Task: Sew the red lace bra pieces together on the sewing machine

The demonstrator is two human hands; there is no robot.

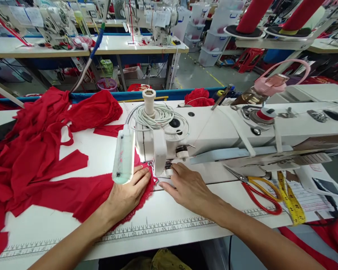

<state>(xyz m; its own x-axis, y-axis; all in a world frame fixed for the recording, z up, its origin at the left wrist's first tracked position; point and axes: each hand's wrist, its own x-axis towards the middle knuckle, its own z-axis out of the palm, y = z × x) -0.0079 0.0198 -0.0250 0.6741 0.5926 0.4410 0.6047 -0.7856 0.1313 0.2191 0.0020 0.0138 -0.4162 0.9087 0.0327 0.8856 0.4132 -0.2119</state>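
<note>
Head view: left hand (129,192) lies spread flat, pressing red lace fabric (81,191) beside the sewing machine (214,131); right hand (186,187) rests open-fingered on the white ruler-edged table (169,221). Scissors (259,191) nearby; factory workbenches (73,47) behind.

Red-handled scissors (245,180) lying on surface (169,210) at right, blades pointing left. Yellow measuring tape (291,200) just beside, draped over printed paper sheet (310,198). Ruler scale (157,227) printed along near edge. Pink-lidded bottle (266,86) farther back at right. Two red thread cones (253,15) on stand above. Red cloth bundle (198,97) at far edge. Across aisle: second surface (146,47) with sewing machines (160,22), white storage bins (214,41) stacked on floor.
</note>
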